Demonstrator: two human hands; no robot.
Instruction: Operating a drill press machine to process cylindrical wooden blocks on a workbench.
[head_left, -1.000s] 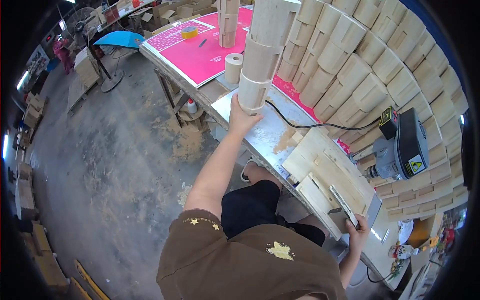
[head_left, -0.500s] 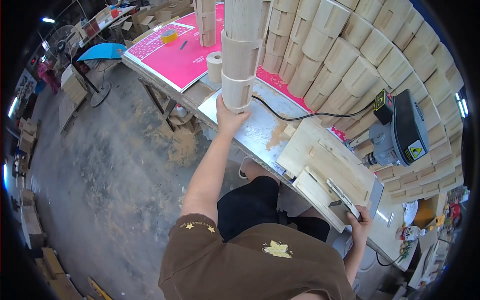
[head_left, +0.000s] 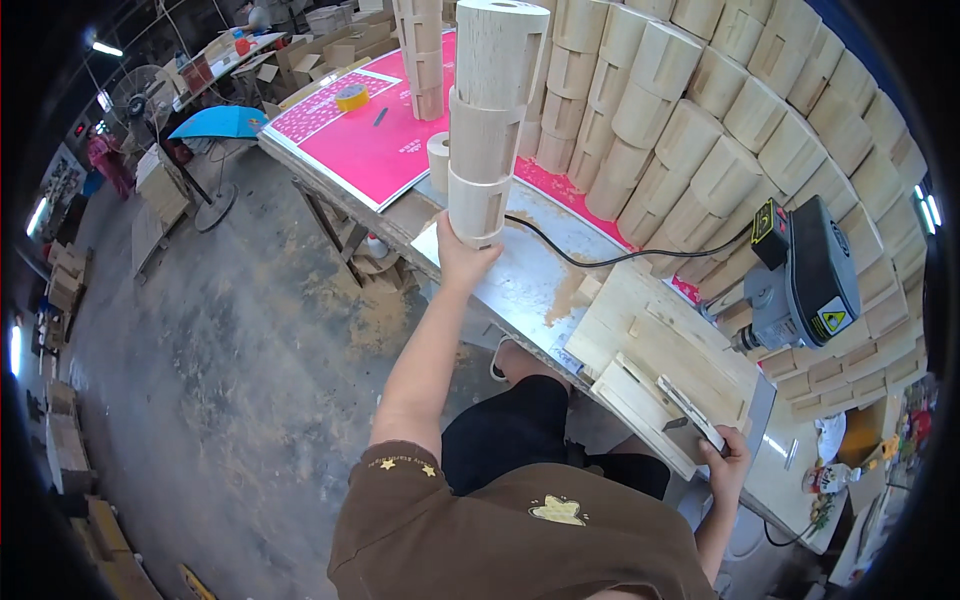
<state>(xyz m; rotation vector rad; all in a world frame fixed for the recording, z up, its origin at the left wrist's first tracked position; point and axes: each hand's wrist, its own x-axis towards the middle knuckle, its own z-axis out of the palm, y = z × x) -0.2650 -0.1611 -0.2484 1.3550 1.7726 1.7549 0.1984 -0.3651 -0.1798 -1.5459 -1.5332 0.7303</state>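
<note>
My left hand [head_left: 465, 262] is wrapped round the foot of an upright stack of pale wooden cylinders [head_left: 487, 140], each with a slot cut in its side. The stack stands over the near edge of the table; whether it rests on the tabletop is hard to see. On the right, my right hand [head_left: 726, 465] is closed on the end of a narrow metal bar [head_left: 690, 408]. That bar lies across a wooden jig [head_left: 640, 325] made of boards. Above the jig's far right side is a dark grey drill press head [head_left: 808, 285] with its chuck pointing at the jig.
Many slotted wooden cylinders [head_left: 690, 140] are piled in a wall behind the table. A pink sheet [head_left: 370, 140] carries yellow tape [head_left: 351, 97], a short cylinder [head_left: 438, 160] and another stack [head_left: 422, 70]. A black cable [head_left: 620, 259] crosses the table. A blue umbrella [head_left: 220, 123] stands left.
The whole scene sits slightly lower and further right in the picture, and the stack's top end now shows. Both hands keep their holds.
</note>
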